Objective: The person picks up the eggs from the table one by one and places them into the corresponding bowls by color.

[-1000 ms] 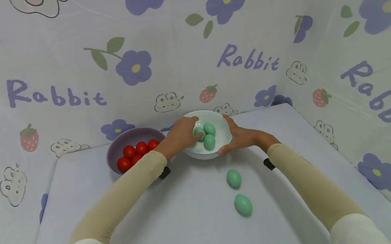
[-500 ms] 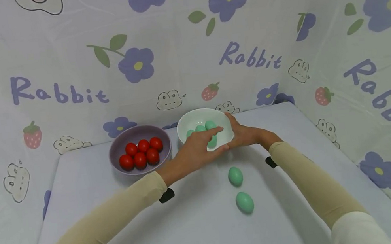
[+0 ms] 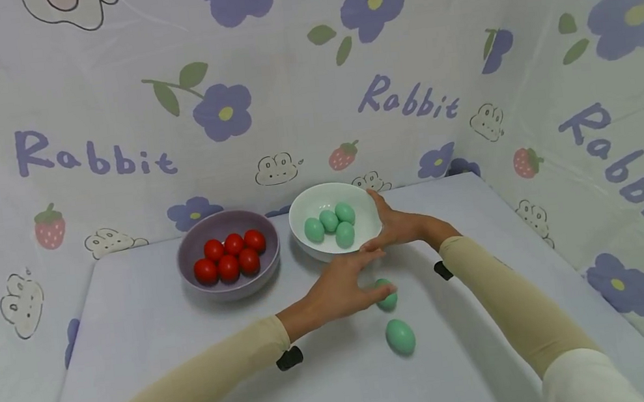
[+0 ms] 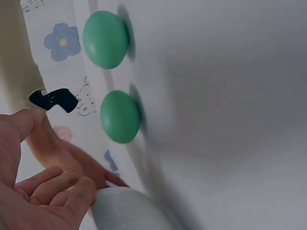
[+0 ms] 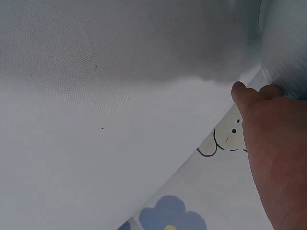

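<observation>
My right hand (image 3: 400,225) holds the right side of a white bowl (image 3: 321,196), its thumb and fingers spread around the wall. Several green eggs (image 3: 345,234) lie in the bowl. On the table in front are two more green eggs. My left hand (image 3: 340,291) is over the farther loose egg (image 3: 388,303), fingers and thumb apart with nothing between them; the thumb partly covers that egg in the head view. In the left wrist view, this egg (image 4: 121,117) stands clear of the hand (image 4: 48,201). Closer to me lies the other loose egg (image 3: 401,337).
Left of the white bowl stands a purple bowl (image 3: 231,293) with several red balls (image 3: 229,268) in it. A white cloth covers the table (image 3: 137,351). Behind and to the right hangs a patterned curtain (image 3: 301,111) with flowers and rabbits.
My left hand has drawn back from inside the white bowl, down and toward me to the loose eggs. The eggs in the bowl are uncovered now. My right hand stays on the bowl.
</observation>
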### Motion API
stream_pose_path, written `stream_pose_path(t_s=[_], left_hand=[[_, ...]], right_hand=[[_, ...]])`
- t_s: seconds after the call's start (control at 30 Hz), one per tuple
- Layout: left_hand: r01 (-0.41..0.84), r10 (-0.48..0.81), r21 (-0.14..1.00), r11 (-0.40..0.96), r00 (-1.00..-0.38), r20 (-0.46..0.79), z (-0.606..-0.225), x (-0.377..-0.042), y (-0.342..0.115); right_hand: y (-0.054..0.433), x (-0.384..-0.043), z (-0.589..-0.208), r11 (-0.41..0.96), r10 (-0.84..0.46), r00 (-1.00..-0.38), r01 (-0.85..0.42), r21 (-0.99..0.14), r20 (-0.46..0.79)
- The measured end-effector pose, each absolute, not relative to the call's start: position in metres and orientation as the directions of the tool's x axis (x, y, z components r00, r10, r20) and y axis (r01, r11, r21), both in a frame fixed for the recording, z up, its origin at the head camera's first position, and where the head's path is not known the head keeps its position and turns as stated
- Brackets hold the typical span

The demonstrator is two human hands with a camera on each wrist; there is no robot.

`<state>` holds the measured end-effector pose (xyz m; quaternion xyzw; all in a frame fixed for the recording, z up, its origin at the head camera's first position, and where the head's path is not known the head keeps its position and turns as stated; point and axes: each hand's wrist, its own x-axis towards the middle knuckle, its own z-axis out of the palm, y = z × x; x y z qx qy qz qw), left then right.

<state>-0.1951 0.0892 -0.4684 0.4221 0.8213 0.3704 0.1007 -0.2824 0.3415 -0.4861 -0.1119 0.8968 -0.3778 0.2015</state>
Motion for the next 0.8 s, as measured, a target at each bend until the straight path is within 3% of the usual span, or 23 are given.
stream_pose_path(t_s=[0.5,0.8], left_hand=[[0.603,0.769,0.676,0.423,-0.634,0.084,-0.515,-0.194,0.106],[0.619,0.778,0.681,0.392,-0.618,0.115,-0.529,-0.191,0.113]], right_hand=[[0.341,-0.282,-0.488,0.713,-0.320,-0.904,-0.033,-0.700,-0.284],[0.339,-0.282,-0.487,0.714,-0.314,-0.901,-0.016,-0.700,-0.299]])
